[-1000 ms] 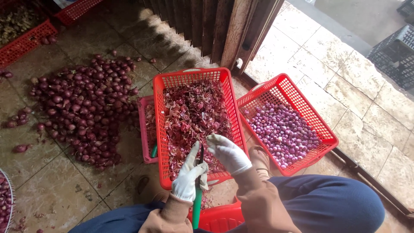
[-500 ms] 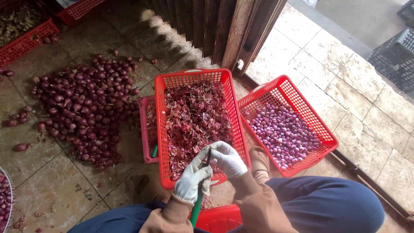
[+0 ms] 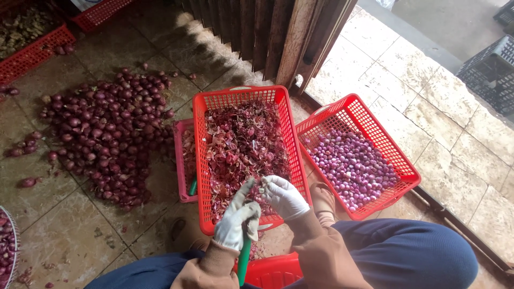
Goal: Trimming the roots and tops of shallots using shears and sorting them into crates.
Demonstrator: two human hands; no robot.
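Observation:
Both my hands wear white gloves and meet over the near end of a red basket (image 3: 201, 160) full of dark red onion skins. My left hand (image 3: 237, 219) grips a green-handled knife (image 3: 244, 262) that points down toward my lap. Held close against it, my right hand (image 3: 284, 197) pinches a small onion at the fingertips, mostly hidden. A second red basket (image 3: 399, 160) to the right holds peeled purple onions. A heap of unpeeled red onions (image 3: 104, 134) lies on the floor tiles to the left.
A pink tray (image 3: 182, 176) sits half under the middle basket. More red baskets (image 3: 37, 51) stand at the far left. A black crate (image 3: 490, 69) stands at the far right. A rusty folding door (image 3: 267, 32) rises behind. My blue-trousered knees (image 3: 407, 251) are at the bottom.
My hands have dropped a little toward me and drawn together; the left hand's fingers, spread a second ago, are now curled in against the right hand.

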